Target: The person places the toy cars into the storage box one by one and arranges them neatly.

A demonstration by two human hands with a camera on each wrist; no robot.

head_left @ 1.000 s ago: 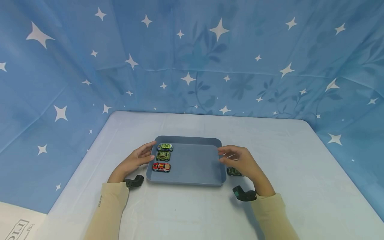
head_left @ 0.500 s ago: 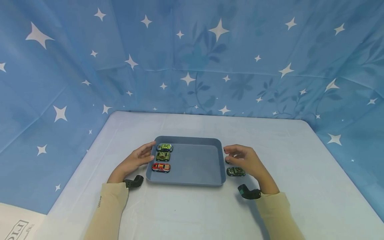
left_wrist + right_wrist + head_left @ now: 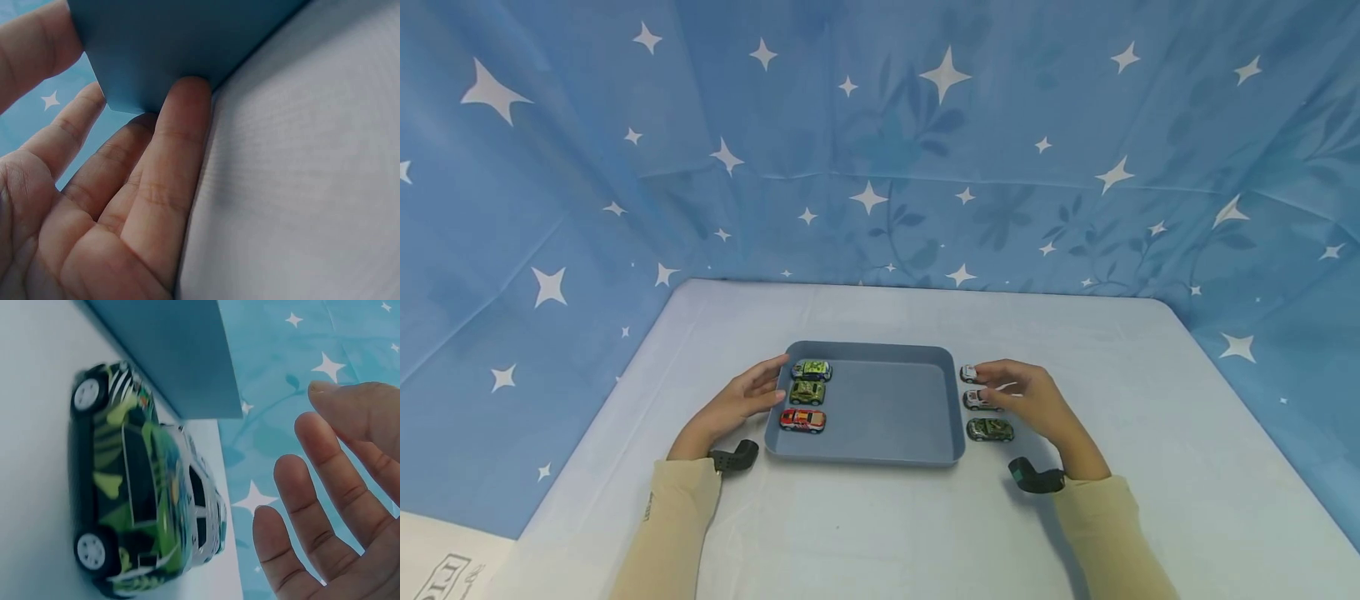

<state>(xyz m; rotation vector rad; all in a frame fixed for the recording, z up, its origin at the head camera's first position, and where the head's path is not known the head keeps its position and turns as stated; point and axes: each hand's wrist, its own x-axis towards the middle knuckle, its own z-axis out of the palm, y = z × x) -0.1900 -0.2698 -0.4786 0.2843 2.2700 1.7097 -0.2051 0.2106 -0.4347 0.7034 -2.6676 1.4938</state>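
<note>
A blue-grey tray (image 3: 880, 450) lies on the table. Inside, along its left end, are three toy cars: a yellow-green one (image 3: 812, 370), a camouflage-green one (image 3: 807, 392) and a red one (image 3: 802, 420). My left hand (image 3: 741, 400) rests at the tray's left side, fingertips touching its outer wall (image 3: 150, 50). Just right of the tray stand a white toy car (image 3: 968, 374), another white one (image 3: 977, 400) and a dark camouflage one (image 3: 137, 487). Over the white cars hovers my right hand (image 3: 1026, 400), fingers loosely extended and holding nothing; it partly hides both.
A white-covered table (image 3: 850, 533) carries everything, with a blue star-patterned curtain (image 3: 880, 125) behind it. At the lower left corner lies a pale sheet with printing (image 3: 448, 558). Black wrist cameras (image 3: 1036, 477) sit at both sleeves.
My right hand has moved rightward from the tray's right rim, uncovering the dark camouflage car and parts of the two white cars. The left hand and the tray stay put.
</note>
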